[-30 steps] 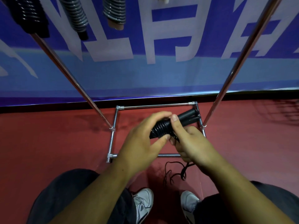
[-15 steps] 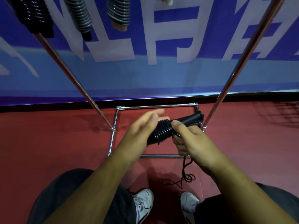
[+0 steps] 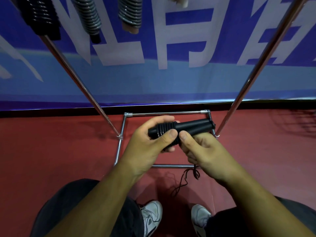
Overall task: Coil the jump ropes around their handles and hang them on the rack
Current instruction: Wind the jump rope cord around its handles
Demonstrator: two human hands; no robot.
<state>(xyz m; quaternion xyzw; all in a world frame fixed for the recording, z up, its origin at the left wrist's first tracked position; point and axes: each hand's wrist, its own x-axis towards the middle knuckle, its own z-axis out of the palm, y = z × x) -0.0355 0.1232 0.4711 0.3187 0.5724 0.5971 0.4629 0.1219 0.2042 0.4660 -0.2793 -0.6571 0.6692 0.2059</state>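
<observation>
Two rack poles (image 3: 80, 82) flank left hand (image 3: 145, 146) and right hand (image 3: 206, 154) gripping handles (image 3: 193, 125).

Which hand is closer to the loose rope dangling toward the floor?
The right hand. The loose rope hangs straight out from under its curled fingers, while the left hand sits farther left, gripping the coiled end of the handles.

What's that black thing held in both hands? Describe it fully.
A black jump rope: matte handles lying roughly level, cord wound in tight turns round the left part. The left hand grips the coiled end; the right hand pinches beside the coils. A thin loose tail hangs below the right hand toward the red floor.
</observation>
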